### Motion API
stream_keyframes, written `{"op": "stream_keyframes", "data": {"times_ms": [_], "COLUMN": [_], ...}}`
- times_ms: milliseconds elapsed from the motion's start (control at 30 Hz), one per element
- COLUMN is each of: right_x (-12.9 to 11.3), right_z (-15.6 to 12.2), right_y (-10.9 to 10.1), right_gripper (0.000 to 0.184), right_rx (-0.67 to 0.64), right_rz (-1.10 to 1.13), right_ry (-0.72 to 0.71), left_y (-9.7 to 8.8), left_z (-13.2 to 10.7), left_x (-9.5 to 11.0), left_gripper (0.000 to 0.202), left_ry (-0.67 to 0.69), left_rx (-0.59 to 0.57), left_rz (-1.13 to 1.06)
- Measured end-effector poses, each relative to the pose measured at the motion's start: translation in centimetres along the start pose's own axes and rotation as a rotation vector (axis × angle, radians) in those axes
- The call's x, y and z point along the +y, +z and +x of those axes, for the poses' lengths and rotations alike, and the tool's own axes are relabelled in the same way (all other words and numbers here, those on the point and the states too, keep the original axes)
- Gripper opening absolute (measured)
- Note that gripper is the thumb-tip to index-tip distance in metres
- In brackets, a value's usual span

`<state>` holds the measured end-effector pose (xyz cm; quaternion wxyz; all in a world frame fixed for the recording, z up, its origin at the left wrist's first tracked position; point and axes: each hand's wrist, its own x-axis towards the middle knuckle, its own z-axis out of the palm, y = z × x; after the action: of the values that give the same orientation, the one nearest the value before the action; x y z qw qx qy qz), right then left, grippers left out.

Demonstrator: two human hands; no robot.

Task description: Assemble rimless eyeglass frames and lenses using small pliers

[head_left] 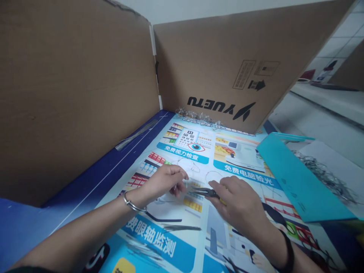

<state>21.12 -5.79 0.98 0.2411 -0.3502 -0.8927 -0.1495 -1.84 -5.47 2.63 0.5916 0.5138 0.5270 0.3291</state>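
Note:
My left hand [165, 181] rests on a printed poster [239, 167] with its fingers pinched on a thin wire piece [186, 184]. A silver bangle circles that wrist. My right hand [239, 203] grips small dark pliers [206, 192], whose jaws point left toward the left hand's fingertips. A wire loop [213, 175] lies on the poster just beyond the pliers. A dark band sits on the right wrist.
Cardboard walls [71, 94] enclose the left and back of the table. Several wire pieces [199, 115] lie along the back wall, and more fill a teal folder or tray [295, 182] on the right. Loose wires [182, 227] lie near me.

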Motion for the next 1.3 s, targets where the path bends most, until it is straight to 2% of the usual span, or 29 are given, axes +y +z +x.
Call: {"op": "stream_keyframes", "data": {"times_ms": [200,367,733,1300], "right_x": [-1.0,-1.6,-2.1,-2.3], "right_z": [-0.4,-0.7,-0.4,-0.2], "right_y": [-0.3,-0.2,-0.4,-0.2], "right_gripper": [0.021,0.029,0.025,0.024], "right_rx": [0.024,0.007,0.071,0.056], "right_rz": [-0.175,-0.271,-0.295,-0.272], "right_ry": [-0.118,-0.198,-0.241,-0.219], "left_y": [1.0,1.7,2.4,2.4], "left_z": [0.0,-0.2,0.1,0.2], "left_x": [-0.8,-1.1,-1.6,-2.0], "left_gripper": [0.015,0.019,0.023,0.023], "left_ry": [-0.03,-0.009,-0.036,-0.044], "left_rx": [0.0,-0.001,-0.031,-0.052], "left_rz": [0.022,0.083,0.091,0.128]}}
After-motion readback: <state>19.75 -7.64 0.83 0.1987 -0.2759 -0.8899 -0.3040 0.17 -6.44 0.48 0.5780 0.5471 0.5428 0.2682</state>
